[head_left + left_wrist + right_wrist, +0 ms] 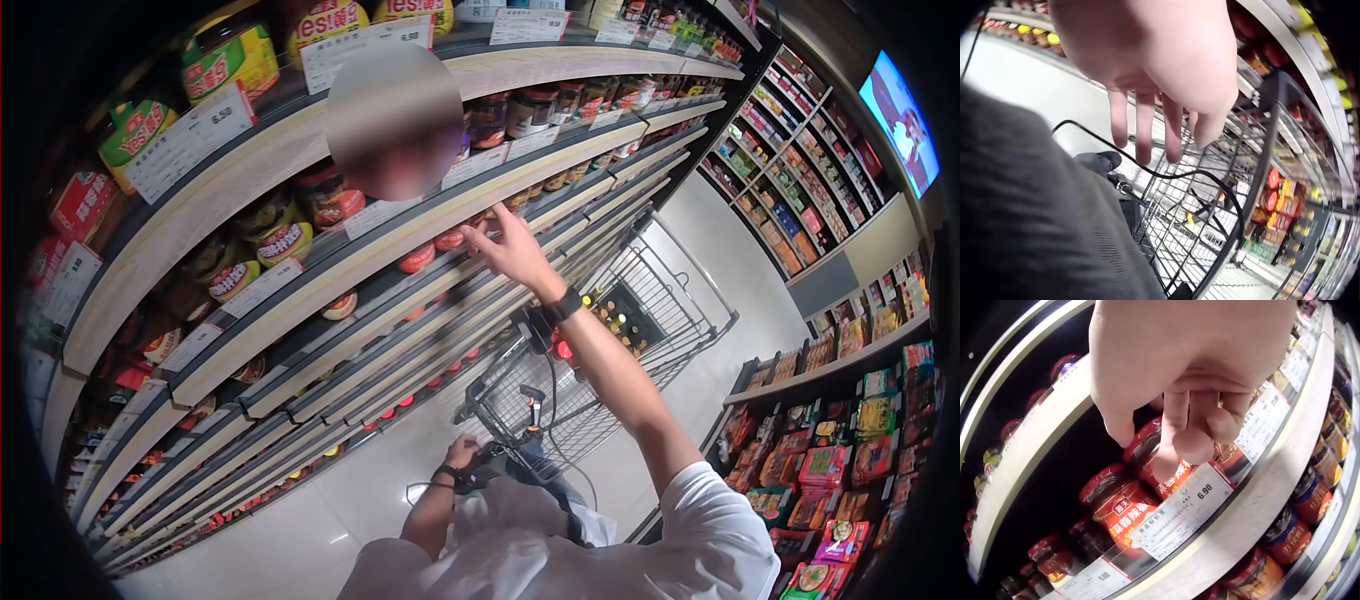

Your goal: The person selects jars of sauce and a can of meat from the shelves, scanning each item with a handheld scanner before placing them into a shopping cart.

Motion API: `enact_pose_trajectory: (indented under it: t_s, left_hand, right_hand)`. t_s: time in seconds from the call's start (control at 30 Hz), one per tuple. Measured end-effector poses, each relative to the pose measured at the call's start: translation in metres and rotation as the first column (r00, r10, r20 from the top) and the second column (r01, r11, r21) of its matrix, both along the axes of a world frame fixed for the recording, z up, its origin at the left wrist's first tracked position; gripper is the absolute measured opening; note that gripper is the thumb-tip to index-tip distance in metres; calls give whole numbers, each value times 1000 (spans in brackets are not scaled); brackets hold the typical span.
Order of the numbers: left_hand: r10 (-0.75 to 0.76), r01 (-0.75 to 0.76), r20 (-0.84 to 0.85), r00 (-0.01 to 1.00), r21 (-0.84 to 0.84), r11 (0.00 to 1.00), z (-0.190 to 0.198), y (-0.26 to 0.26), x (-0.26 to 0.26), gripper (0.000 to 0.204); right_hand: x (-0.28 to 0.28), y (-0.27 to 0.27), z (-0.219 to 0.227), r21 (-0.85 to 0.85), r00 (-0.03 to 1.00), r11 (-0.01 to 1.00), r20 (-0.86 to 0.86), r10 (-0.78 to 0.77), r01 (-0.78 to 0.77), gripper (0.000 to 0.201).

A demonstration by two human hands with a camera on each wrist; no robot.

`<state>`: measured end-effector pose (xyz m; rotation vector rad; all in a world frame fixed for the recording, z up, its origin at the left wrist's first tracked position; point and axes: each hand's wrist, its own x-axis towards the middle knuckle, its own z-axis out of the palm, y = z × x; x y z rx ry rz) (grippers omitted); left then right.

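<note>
My right hand (515,255) reaches out to a lower shelf of jars. In the right wrist view its fingers hang in front of a red-lidded jar (1146,442), which they partly hide. Another jar (1124,509) with the same red and orange label stands to the left. A price tag (1182,515) reading 6.90 runs along the shelf edge below the fingertips. Down by my body, my left hand (462,452) hangs loosely, holding nothing. The left wrist view shows its fingers (1144,131) pointing down, with the shopping cart (1266,147) beyond.
Shelves of jars, with a wood-toned edge (400,255), run along the left. Bottles and red packs (1279,209) lie in the cart. A black cable (1166,175) crosses in front of it. Packets (820,465) fill a rack at right. A round blur covers part of an upper shelf.
</note>
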<state>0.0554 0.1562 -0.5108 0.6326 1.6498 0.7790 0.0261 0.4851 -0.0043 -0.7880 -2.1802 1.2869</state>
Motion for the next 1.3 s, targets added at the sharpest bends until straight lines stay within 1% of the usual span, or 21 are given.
enact_pose_trajectory:
  t_s: [0.03,0.07,0.1,0.17,0.23,0.3,0.37,0.43,0.47,0.57,0.63,0.67,0.73,0.87,0.97,1.03,1.07,1.17,1.23,1.27,1.3]
  left_hand:
    - [2,10,-125,992,101,995,-26,-22,3,43]
    - [84,-72,-106,991,115,991,-49,-43,5,35]
    - [215,-212,142,966,-36,977,-74,-60,4,39]
    - [464,-388,441,769,-256,886,-20,-92,-10,43]
    - [556,-474,424,715,-291,831,-15,-125,-18,46]
    - [577,-510,395,715,-269,817,-12,-155,-33,46]
    - [497,-479,430,754,-157,864,-35,-194,-52,41]
    - [640,-563,261,723,-315,764,6,-198,-61,36]
    - [647,-576,225,728,-311,756,16,-199,-65,36]
    - [673,-607,161,722,-319,727,18,-209,-81,35]
    - [672,-610,149,726,-313,728,22,-207,-88,35]
    - [656,-594,150,740,-311,742,24,-203,-92,34]
    - [623,-563,152,767,-307,768,27,-189,-96,33]
    - [510,-506,99,855,-64,860,40,-140,-98,23]
    - [398,-407,88,913,134,904,74,-89,-100,23]
    - [376,-392,111,920,316,864,97,-55,-99,21]
    - [366,-374,94,926,361,854,119,-35,-98,20]
    - [289,-263,45,956,566,781,181,15,-87,26]
    - [216,-242,119,969,634,735,247,47,-74,34]
    - [189,-251,164,968,653,715,281,61,-66,46]
    - [159,-261,211,964,667,698,314,72,-55,59]
  right_hand:
    - [-8,5,-7,103,1000,995,-10,-7,8,42]
    - [-16,14,-23,205,1000,979,-22,-12,16,43]
    - [-23,19,-32,303,999,953,-31,-17,26,44]
    - [-26,15,-16,307,995,951,86,-43,15,42]
    - [-30,12,-4,338,985,941,164,-62,3,39]
    - [-35,16,-13,514,986,858,125,-107,28,40]
    - [-35,15,-13,601,986,797,93,-137,54,41]
    - [-34,20,-16,602,996,797,29,-82,48,42]
    - [-33,22,-17,601,999,798,-4,-54,45,43]
    - [-23,6,4,480,984,877,152,-90,6,54]
    - [-20,9,-10,596,995,802,47,-88,43,64]
    - [-18,11,-17,650,996,757,-5,-84,67,68]
    - [-13,12,-21,604,998,795,-15,-59,56,77]
    - [-8,14,-30,531,997,846,-81,-3,46,85]
    - [-6,16,-50,574,975,811,-219,16,116,84]
    - [4,7,-49,348,974,933,-225,-13,93,85]
    - [10,3,-48,227,974,971,-225,-27,80,86]
    - [35,-2,-55,342,932,927,-361,-20,153,85]
    - [67,-13,-52,340,909,933,-417,34,121,80]
    - [82,-20,-48,424,866,893,-492,85,153,80]
    - [101,-30,-43,419,869,902,-480,122,105,78]
